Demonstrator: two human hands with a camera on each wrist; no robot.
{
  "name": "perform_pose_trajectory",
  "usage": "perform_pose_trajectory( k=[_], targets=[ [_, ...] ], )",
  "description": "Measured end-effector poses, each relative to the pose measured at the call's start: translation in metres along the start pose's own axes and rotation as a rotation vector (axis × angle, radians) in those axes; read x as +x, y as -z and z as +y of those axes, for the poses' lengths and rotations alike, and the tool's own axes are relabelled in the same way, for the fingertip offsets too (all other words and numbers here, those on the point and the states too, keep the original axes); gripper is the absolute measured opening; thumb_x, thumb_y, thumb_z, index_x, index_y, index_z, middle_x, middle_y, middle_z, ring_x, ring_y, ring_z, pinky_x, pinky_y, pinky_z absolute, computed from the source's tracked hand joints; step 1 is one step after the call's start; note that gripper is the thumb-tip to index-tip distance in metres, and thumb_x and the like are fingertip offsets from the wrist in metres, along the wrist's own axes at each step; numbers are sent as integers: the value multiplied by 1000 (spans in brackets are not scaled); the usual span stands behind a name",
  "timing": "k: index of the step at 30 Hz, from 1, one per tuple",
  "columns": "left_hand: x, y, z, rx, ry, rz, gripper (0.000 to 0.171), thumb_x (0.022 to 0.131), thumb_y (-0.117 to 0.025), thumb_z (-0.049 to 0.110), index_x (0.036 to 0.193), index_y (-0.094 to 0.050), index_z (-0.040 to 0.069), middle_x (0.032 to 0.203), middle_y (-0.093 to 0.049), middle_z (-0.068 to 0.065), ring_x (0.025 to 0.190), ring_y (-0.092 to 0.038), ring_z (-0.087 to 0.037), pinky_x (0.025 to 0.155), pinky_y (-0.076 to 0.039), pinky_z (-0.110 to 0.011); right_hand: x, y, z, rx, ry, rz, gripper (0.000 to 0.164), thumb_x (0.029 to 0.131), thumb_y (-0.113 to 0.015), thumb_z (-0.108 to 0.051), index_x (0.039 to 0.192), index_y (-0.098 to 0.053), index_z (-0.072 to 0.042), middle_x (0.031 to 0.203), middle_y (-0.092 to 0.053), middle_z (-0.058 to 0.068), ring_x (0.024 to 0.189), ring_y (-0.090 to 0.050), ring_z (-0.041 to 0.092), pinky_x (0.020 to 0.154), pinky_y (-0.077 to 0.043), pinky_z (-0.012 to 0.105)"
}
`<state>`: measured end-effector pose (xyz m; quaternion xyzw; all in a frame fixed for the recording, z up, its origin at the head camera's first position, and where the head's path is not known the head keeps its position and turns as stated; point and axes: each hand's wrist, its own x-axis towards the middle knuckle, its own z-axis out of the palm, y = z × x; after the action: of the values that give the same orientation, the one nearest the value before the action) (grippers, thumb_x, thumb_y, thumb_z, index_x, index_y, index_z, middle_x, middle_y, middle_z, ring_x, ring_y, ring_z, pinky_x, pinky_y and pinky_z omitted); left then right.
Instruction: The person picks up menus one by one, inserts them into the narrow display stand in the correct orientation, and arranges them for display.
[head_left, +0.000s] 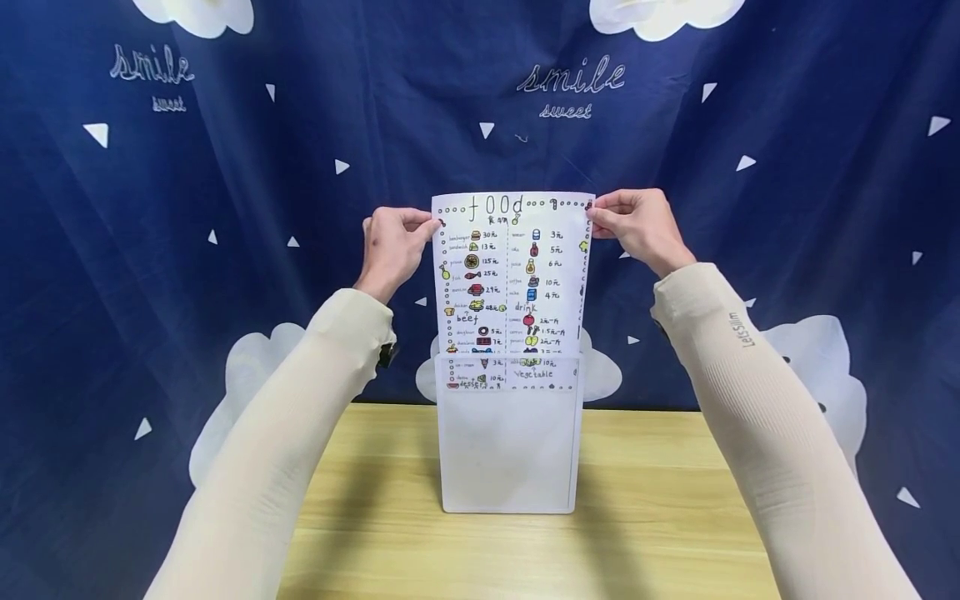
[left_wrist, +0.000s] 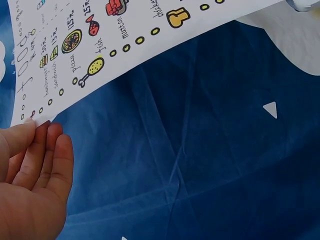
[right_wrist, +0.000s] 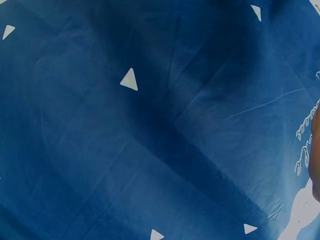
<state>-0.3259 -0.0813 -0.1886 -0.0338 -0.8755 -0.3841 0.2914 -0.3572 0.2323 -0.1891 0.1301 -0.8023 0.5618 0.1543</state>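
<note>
A paper menu (head_left: pixel 506 283) headed "food", with small coloured drawings and prices, stands upright in the middle of the head view. My left hand (head_left: pixel 392 248) pinches its upper left corner between thumb and fingers; the left wrist view shows this hand (left_wrist: pixel 37 175) at the sheet's edge. At the upper right corner my right hand (head_left: pixel 637 225) pinches the paper too. The menu's lower end is inside a translucent white sleeve (head_left: pixel 508 450), seen through its upper part. In the right wrist view only a sliver of the hand (right_wrist: pixel 315 155) shows.
Under the sleeve is a light wooden table (head_left: pixel 645 500). Behind it hangs a dark blue curtain (head_left: pixel 375 150) with white triangles, clouds and "smile sweet" lettering. Both forearms wear cream sleeves, and a dark band (head_left: pixel 387 353) shows at the left wrist.
</note>
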Motion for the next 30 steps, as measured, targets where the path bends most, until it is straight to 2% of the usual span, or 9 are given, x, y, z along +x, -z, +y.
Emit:
perform_pose_trajectory(
  k=[12, 19, 30],
  targets=[
    [-1, -2, -5, 13, -3, -9, 23, 94, -72, 24, 108, -78, 7, 101, -76, -8, 102, -67, -20, 90, -48, -35, -1, -3, 6, -40, -11, 0, 24, 93, -71, -9, 109, -68, 8, 90, -72, 4, 70, -68, 6, 74, -57, 22],
    [-3, -4, -6, 16, -20, -1, 22, 94, -72, 24, 107, -78, 7, 100, -76, -9, 99, -68, -20, 87, -49, -34, -2, -2, 8, -22, -6, -1, 24, 93, -72, -9, 108, -67, 9, 84, -71, 0, 69, -68, 6, 74, -57, 23],
    [-4, -6, -9, 21, -34, 0, 22, 94, -72, 23, 106, -78, 6, 99, -76, -10, 98, -67, -21, 86, -50, -35, -4, -1, 11, -30, 3, -8, 23, 93, -71, -8, 107, -67, 10, 86, -71, 2, 69, -67, 5, 70, -56, 19]
  ],
)
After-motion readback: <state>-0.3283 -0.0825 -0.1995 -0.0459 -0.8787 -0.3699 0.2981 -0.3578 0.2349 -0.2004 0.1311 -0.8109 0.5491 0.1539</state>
